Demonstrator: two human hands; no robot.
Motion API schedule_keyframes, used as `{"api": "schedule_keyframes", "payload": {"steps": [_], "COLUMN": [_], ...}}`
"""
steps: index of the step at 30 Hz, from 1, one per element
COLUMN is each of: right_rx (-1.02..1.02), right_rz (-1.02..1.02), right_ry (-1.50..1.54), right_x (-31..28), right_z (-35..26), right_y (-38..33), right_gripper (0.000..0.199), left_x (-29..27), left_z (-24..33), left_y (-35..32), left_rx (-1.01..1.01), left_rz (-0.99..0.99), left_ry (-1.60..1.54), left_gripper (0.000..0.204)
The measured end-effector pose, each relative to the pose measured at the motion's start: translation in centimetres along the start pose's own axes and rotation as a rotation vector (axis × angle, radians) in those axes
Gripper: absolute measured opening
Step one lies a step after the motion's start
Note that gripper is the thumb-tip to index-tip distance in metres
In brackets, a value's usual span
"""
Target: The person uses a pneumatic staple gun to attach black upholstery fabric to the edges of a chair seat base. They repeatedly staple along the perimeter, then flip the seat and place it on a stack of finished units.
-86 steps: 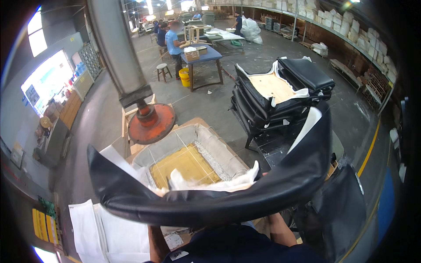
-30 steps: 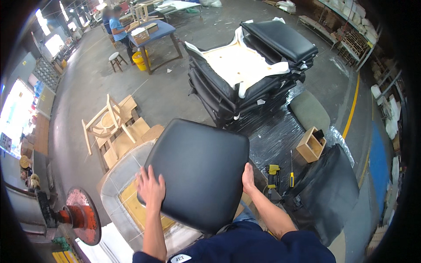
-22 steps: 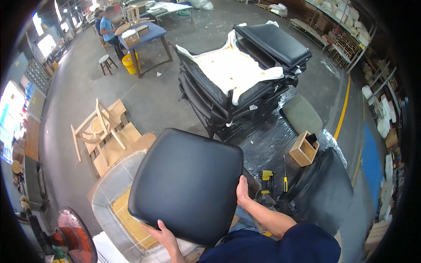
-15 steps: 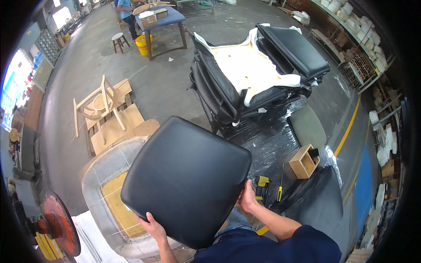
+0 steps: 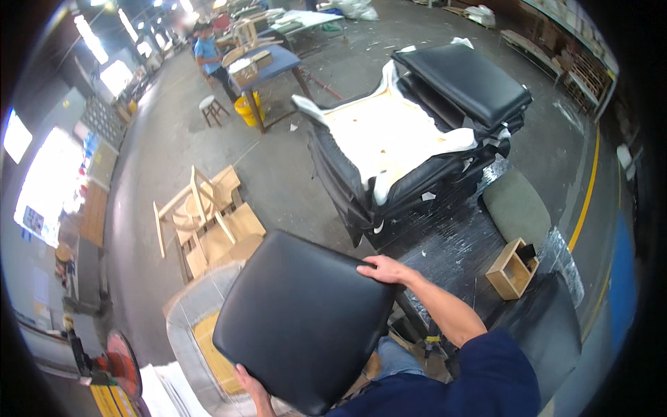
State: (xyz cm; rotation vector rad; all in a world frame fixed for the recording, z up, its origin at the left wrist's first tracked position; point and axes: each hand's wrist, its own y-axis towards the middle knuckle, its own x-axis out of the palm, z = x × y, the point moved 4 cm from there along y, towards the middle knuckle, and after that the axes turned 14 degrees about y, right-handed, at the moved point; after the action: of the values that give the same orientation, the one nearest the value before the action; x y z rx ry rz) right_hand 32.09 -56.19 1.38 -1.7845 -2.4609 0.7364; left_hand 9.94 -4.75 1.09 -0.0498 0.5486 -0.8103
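Observation:
A black leather-like seat cushion (image 5: 306, 320) with rounded corners is tilted up in front of me, its smooth side showing. My left hand (image 5: 253, 386) holds its near left edge, with part of the fingers behind it. At the far right corner, my right hand (image 5: 386, 270) grips the cushion with fingers over the top face. Below and left of it lies a grey padded ring (image 5: 186, 316) around a yellow panel (image 5: 212, 351), partly covered by the cushion.
Black upholstered pieces with white lining (image 5: 389, 139) are stacked ahead, beside black cushions (image 5: 465, 80). To the right are a wooden box (image 5: 506, 278) and a grey-green pad (image 5: 517, 208). A wooden chair frame (image 5: 201, 201) lies at left; a red disc (image 5: 124, 365) stands near it. Someone (image 5: 208, 55) stands at a blue table.
My right hand has shifted from the cushion's right side up to its far right corner, fingers now on top. My left hand still holds the near left edge. The view has tilted upward.

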Motion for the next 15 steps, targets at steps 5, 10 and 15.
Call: {"api": "schedule_keyframes", "payload": {"steps": [5,10,15], "right_rx": [-0.104,-0.191,-0.518], "right_rz": [-0.047,-0.126,0.282], "right_ry": [0.399,1.049,1.56], "right_x": [-2.5,-6.9,-9.2], "right_z": [-4.1,-2.9,-8.6], "right_y": [-6.6,-8.2,-7.0], "right_gripper": [0.068,0.062,0.056], "left_x": [-1.5,8.1,19.3], "left_z": [12.3,42.6,65.2], "left_y": [2.9,5.6,-6.4], "left_rx": [0.401,0.844,1.476], "left_rz": [-0.199,-0.459,-0.237], "left_ry": [-0.043,0.184,0.312], "left_gripper": [0.06,0.077,0.049]}}
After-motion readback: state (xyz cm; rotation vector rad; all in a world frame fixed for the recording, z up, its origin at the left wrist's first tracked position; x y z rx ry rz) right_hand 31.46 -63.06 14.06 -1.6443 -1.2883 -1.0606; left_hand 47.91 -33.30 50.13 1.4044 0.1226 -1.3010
